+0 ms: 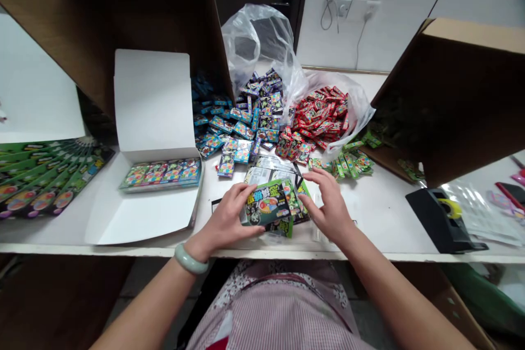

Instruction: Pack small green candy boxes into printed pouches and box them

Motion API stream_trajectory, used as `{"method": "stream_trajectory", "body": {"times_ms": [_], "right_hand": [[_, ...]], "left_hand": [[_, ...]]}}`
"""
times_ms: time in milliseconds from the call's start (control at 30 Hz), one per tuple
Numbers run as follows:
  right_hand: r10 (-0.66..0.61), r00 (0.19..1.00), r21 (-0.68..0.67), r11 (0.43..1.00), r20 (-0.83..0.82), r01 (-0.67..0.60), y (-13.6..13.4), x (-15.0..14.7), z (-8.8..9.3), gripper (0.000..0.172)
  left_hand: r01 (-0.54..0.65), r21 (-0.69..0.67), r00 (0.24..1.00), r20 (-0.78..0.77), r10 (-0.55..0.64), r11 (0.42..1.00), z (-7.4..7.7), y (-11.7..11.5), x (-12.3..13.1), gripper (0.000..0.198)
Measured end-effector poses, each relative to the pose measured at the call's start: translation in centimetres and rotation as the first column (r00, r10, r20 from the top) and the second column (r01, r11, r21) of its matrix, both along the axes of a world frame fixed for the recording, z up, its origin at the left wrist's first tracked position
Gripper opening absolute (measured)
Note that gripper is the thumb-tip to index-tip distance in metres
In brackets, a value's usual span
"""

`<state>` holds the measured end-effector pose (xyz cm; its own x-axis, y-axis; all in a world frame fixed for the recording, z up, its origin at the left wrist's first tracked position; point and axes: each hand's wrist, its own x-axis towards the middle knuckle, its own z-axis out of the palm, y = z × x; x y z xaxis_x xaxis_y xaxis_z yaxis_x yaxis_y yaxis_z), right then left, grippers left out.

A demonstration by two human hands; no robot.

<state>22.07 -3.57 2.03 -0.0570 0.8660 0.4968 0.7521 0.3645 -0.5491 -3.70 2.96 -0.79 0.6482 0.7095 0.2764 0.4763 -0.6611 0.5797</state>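
My left hand, with a pale green bangle at the wrist, grips the left side of a dark printed packet between thumb and fingers. Just right of the packet is my right hand, its fingers spread apart and its thumb near a green-edged printed piece. I cannot tell whether that thumb touches it. Under and behind the packet lie more printed sheets, partly covered. To the left, an opened white display box holds a row of small colourful packs.
Piles of blue boxes, purple boxes, red boxes and green boxes lie behind my hands, some in clear plastic bags. Large cartons stand at both sides. A black tape dispenser sits near the right front edge.
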Motion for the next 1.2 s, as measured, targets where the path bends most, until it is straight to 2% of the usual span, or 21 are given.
{"method": "stream_trajectory", "body": {"times_ms": [133,233,300,400,467,533,600,733,900,1033,1200], "right_hand": [[0.106,0.993,-0.193,0.975,-0.042,-0.113,-0.1,-1.4,-0.2,0.025],[0.104,0.981,-0.215,0.967,-0.162,-0.138,2.5,-0.7,-0.1,0.028],[0.020,0.978,-0.168,0.984,-0.208,-0.056,5.9,0.5,-0.1,0.027],[-0.194,0.981,-0.098,0.976,-0.006,0.193,12.0,2.0,-0.4,0.023],[-0.260,0.966,-0.089,0.962,0.015,0.260,15.2,2.1,-1.1,0.027],[-0.287,0.958,-0.100,0.954,-0.018,0.284,17.1,1.7,-1.9,0.030],[-0.304,0.950,-0.127,0.947,-0.070,0.293,17.8,1.3,-2.7,0.029],[-0.313,0.917,-0.254,0.934,-0.248,0.251,17.1,1.7,-3.3,0.024],[-0.270,0.817,-0.428,0.903,-0.510,0.032,13.8,3.1,-2.4,0.035],[-0.256,0.728,-0.470,0.877,-0.636,-0.102,10.2,3.2,-1.7,0.038],[-0.286,0.623,-0.483,0.859,-0.728,-0.170,7.0,2.6,-1.6,0.037]], "left_hand": [[0.027,0.012,1.000,-0.012,-0.027,1.000,-0.1,0.2,0.3,0.096],[0.026,-0.003,0.999,-0.028,-0.026,1.000,0.1,0.4,-0.1,0.096],[-0.002,0.004,1.000,-0.020,0.002,1.000,0.3,0.6,-0.6,0.095],[-0.016,0.019,1.000,-0.001,0.016,1.000,0.5,0.7,-1.2,0.097],[-0.012,0.017,1.000,0.007,0.011,1.000,0.4,0.5,-1.3,0.098],[-0.018,0.017,1.000,0.019,0.017,1.000,0.2,0.4,-1.4,0.098],[-0.034,0.020,0.999,0.035,0.033,0.999,-0.1,0.4,-1.7,0.097],[-0.051,0.024,0.997,0.061,0.050,0.998,-0.1,0.7,-2.5,0.095],[-0.065,0.013,0.997,0.052,0.064,0.998,0.2,1.2,-3.1,0.094],[-0.079,0.022,0.996,0.037,0.078,0.997,0.4,1.1,-3.2,0.091],[-0.101,0.021,0.994,0.036,0.100,0.995,0.5,0.8,-3.5,0.087]]}}
